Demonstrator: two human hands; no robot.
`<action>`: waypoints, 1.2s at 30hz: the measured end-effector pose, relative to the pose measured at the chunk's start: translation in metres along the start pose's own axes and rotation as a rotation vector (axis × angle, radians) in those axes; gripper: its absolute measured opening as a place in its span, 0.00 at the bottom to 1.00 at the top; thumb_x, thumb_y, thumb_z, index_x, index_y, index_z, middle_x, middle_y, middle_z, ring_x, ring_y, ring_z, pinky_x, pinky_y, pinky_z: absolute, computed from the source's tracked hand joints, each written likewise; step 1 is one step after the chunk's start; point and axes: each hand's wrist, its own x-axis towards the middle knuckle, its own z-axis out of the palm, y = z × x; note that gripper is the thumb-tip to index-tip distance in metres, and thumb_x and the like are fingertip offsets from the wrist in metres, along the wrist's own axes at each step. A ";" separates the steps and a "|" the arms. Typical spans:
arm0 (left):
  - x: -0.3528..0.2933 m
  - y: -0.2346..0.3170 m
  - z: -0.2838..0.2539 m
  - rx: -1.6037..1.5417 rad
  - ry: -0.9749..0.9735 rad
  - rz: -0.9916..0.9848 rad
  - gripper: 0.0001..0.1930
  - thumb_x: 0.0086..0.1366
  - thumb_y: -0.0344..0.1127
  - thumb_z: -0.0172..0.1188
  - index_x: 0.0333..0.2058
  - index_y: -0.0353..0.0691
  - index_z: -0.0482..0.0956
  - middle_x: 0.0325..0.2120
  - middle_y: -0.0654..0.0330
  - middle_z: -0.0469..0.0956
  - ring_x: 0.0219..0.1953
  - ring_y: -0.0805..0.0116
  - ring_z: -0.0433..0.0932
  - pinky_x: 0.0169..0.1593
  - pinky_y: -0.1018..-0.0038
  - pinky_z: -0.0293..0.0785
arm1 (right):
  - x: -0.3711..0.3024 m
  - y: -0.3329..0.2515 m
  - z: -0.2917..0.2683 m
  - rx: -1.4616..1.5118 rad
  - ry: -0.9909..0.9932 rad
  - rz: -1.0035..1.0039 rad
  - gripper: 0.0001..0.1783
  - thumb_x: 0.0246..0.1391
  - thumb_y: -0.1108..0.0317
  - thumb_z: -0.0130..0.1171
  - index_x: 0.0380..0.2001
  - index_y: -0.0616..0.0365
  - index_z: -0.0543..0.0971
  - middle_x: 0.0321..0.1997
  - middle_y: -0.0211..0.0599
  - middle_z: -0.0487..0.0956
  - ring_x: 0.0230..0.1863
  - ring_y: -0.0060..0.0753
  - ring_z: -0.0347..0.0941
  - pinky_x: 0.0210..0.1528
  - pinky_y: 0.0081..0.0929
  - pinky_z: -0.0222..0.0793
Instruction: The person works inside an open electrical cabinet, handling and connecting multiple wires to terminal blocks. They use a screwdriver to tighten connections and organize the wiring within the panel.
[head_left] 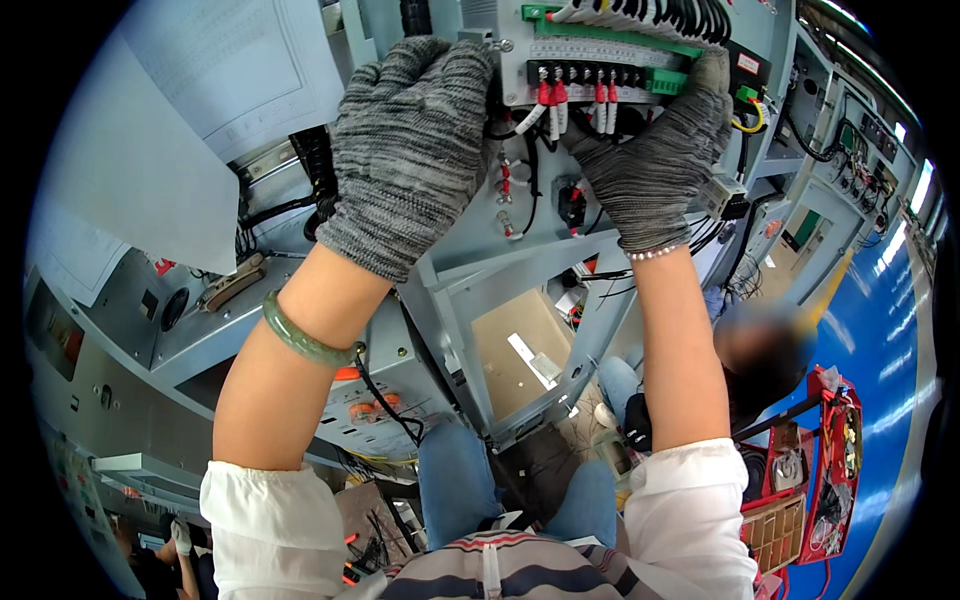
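Observation:
Both of my hands wear grey knitted gloves. Between them, at the top, sits a grey terminal module (585, 85) with a black terminal strip and green connectors. My left hand (415, 150) is closed at its left edge, the fingertips partly hidden. My right hand (665, 155) grips the right edge, its thumb underneath and its fingers up beside the green connector (668, 80). White wires with red sleeves (558, 95) are screwed to the strip and hang below it. A dense row of black wires (660, 18) enters the long green connector above.
Paper sheets (150, 150) hang at the left over a cabinet. Below the module, a grey panel carries red-capped terminals (506, 180). A person (765, 350) crouches at the right near a red toolbox (840, 470). Another person's white-gloved hand (181, 537) shows at the lower left.

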 end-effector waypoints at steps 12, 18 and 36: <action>-0.002 0.000 0.000 -0.034 -0.043 -0.038 0.16 0.53 0.40 0.65 0.39 0.43 0.75 0.37 0.58 0.79 0.46 0.57 0.76 0.49 0.60 0.72 | 0.000 -0.004 0.006 0.030 -0.090 0.064 0.72 0.17 0.50 0.83 0.64 0.72 0.53 0.58 0.56 0.65 0.59 0.55 0.63 0.64 0.42 0.58; -0.001 0.000 -0.001 -0.017 -0.081 -0.038 0.16 0.53 0.40 0.66 0.40 0.43 0.76 0.38 0.58 0.79 0.47 0.56 0.77 0.50 0.60 0.72 | -0.009 -0.005 0.018 0.113 0.076 0.067 0.68 0.19 0.50 0.83 0.63 0.70 0.57 0.58 0.53 0.65 0.59 0.52 0.63 0.64 0.42 0.59; 0.011 0.017 -0.012 -0.002 -0.039 -0.047 0.19 0.45 0.34 0.68 0.35 0.35 0.74 0.30 0.51 0.76 0.37 0.50 0.75 0.43 0.59 0.72 | -0.007 -0.012 0.014 0.171 0.204 0.037 0.56 0.28 0.59 0.76 0.62 0.64 0.58 0.55 0.54 0.65 0.56 0.56 0.63 0.60 0.47 0.59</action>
